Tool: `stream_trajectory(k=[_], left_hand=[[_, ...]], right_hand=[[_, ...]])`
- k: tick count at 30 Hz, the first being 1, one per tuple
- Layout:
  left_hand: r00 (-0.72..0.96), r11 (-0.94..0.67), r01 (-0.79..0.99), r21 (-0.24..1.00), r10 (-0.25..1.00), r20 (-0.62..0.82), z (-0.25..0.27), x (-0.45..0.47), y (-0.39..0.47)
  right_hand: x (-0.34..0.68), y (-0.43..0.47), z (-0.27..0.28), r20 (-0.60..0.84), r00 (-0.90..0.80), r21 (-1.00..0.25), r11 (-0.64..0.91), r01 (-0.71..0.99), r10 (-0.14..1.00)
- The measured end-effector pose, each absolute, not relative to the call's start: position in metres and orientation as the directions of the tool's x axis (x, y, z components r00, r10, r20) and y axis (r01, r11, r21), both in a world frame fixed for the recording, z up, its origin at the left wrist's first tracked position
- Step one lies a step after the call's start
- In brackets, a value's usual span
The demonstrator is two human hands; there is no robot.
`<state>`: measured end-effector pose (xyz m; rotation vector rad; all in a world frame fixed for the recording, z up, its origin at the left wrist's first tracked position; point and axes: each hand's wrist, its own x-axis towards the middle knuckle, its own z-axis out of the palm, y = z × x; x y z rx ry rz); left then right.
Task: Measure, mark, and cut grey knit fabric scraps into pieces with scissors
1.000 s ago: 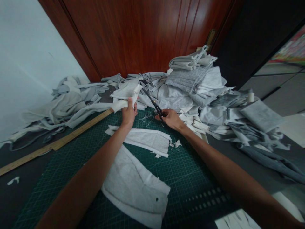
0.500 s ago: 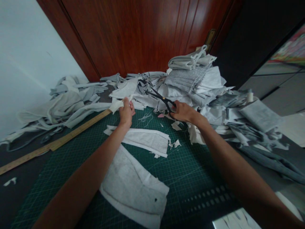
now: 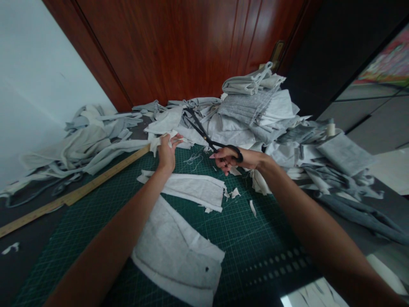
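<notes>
My left hand (image 3: 167, 151) is closed on a small cream fabric scrap (image 3: 155, 144) near the end of the wooden ruler (image 3: 105, 174). In my right hand (image 3: 227, 158) are black scissors (image 3: 202, 133), their blades slightly apart and pointing to the upper left, clear of the scrap. A narrow pale fabric strip (image 3: 191, 187) lies on the green cutting mat (image 3: 243, 238), in front of my hands. Closer to me, a larger grey-white fabric piece (image 3: 179, 247) with a small dark hole is partly covered by my left forearm.
Behind my right hand rises a heap of folded grey fabric (image 3: 249, 106). More crumpled cloth (image 3: 92, 136) lies at the left by the wall. Loose threads (image 3: 194, 159) and small scraps (image 3: 235, 193) are scattered on the mat. A wooden door (image 3: 179, 47) stands behind.
My right hand has turned over and moved left, swinging the scissors nearer to my left hand. A thin pale sliver now lies on the mat at the right. My left hand has barely moved.
</notes>
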<state>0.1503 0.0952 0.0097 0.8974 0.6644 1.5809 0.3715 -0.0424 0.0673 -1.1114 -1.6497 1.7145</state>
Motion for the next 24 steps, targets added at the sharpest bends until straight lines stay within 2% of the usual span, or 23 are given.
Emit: stream_trajectory(k=[8,15,24], left_hand=[[-0.042,-0.186,-0.551,0.814,0.980,0.196,0.010,0.151,0.093],[0.027,-0.153,-0.542,0.826,0.980,0.199,0.014,0.153,0.087],[0.106,-0.060,-0.545,0.837,0.984,0.140,0.014,0.156,0.086]], right_hand=[[0.374,-0.041,0.055,-0.325,-0.680,-0.934,-0.334,0.123,0.657],[0.376,-0.039,0.051,-0.367,-0.680,-0.904,-0.415,0.101,0.635],[0.368,-0.042,0.054,-0.352,-0.658,-0.921,-0.372,0.116,0.665]])
